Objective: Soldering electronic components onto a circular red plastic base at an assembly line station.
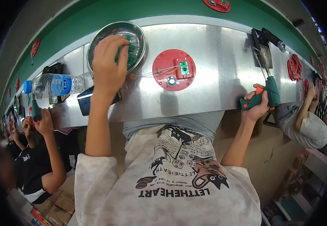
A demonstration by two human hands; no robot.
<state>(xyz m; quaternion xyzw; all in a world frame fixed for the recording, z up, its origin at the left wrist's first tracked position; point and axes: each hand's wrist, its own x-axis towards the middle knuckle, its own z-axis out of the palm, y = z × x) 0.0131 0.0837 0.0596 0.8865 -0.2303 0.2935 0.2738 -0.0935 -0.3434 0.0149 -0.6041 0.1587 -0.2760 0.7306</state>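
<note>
My left hand [108, 56] is over a round steel bowl [142, 49] of thin green wire pieces [133, 56]. Its thumb and fingertips come together above the wires; whatever is between them is too small to make out. My right hand [257, 107] grips a green soldering gun [272, 92] with an orange trigger, its long metal tip pointing up and away. Between my hands lies a red round disc [163, 60] bearing a small green circuit board [184, 68], a round silver part [171, 81] and thin wires leading left.
A dark phone [84, 103] and a clear bottle [52, 84] with a blue cap lie left of my forearm. At the back right is a black stand [263, 49]. More red discs [294, 67] sit farther along. Other people work on both sides, one holding a green tool [36, 111].
</note>
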